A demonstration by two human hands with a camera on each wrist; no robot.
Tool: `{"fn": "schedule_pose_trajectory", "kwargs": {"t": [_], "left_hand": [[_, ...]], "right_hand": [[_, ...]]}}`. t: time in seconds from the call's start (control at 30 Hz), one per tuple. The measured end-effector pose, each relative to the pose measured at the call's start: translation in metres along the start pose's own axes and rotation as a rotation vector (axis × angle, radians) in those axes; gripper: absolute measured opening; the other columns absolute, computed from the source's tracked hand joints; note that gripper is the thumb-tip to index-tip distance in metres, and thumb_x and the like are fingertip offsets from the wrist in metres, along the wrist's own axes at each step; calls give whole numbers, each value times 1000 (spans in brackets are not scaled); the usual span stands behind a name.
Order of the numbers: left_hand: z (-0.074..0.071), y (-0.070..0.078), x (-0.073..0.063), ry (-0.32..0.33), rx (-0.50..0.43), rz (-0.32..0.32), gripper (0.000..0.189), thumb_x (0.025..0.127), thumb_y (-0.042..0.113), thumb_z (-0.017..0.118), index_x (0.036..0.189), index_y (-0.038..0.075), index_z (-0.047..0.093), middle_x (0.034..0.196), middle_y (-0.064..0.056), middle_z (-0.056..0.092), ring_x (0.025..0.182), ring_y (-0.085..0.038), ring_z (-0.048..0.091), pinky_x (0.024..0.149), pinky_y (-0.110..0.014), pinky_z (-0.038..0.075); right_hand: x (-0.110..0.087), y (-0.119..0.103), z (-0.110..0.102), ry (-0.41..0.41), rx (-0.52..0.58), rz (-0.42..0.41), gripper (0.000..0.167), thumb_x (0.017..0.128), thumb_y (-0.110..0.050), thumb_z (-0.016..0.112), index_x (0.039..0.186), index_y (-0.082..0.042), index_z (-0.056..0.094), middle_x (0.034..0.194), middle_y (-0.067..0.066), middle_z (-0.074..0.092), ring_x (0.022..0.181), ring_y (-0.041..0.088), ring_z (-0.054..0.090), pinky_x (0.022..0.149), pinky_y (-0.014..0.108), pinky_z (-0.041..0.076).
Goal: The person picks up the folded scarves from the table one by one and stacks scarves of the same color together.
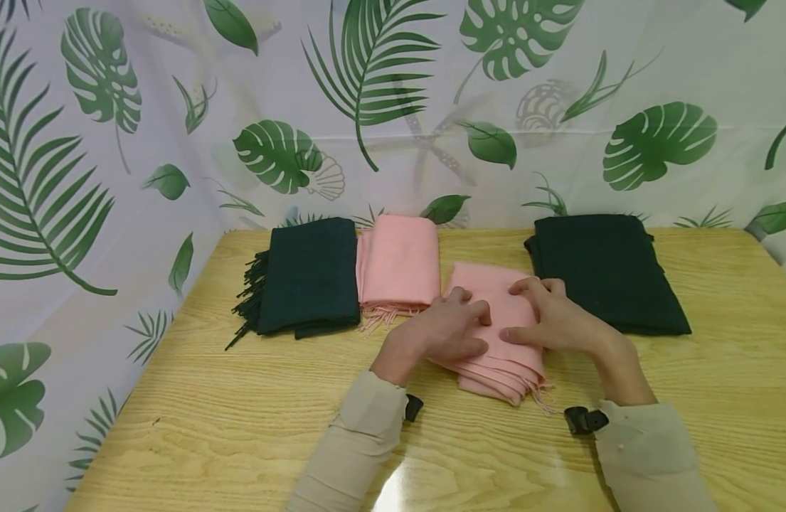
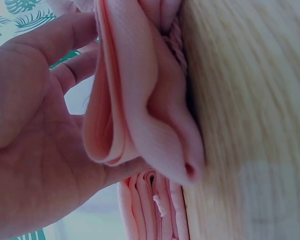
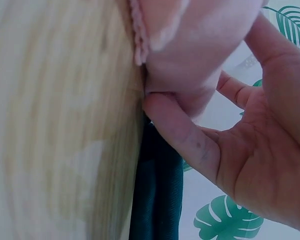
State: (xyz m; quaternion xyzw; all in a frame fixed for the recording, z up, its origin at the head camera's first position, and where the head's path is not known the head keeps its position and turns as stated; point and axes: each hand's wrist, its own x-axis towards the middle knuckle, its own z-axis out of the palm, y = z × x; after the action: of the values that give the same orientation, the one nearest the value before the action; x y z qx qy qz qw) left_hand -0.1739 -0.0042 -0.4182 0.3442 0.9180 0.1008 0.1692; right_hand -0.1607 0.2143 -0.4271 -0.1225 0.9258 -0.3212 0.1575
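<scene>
A folded pink scarf lies on the table with its loose, layered end and fringe toward the front. My left hand rests on its left side, fingers bent and spread over the cloth. From the right, my right hand touches the same scarf, thumb on top and fingers at the far right edge. The left wrist view shows soft folds of the pink scarf in front of the left palm. In the right wrist view, one finger reaches down beside the scarf's edge at the tabletop.
Behind and left stands another folded pink scarf with fringe. Beside it lies a dark green fringed scarf. A second dark green folded cloth is at right, close to my right hand. A leaf-patterned sheet hangs behind the wooden table.
</scene>
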Motion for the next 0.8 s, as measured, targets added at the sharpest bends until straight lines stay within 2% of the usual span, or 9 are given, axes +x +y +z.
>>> {"fn": "schedule_pose_trajectory", "kwargs": {"t": [0.8], "left_hand": [[-1, -1, -3, -12, -60, -26, 30, 97, 30, 59, 126, 26, 55, 152, -12, 33, 130, -34, 43, 101, -38, 42]], "right_hand": [[-1, -1, -1, -14, -16, 17, 75, 86, -52, 73, 137, -8, 39, 135, 30, 19, 110, 44, 45, 84, 55, 45]]}}
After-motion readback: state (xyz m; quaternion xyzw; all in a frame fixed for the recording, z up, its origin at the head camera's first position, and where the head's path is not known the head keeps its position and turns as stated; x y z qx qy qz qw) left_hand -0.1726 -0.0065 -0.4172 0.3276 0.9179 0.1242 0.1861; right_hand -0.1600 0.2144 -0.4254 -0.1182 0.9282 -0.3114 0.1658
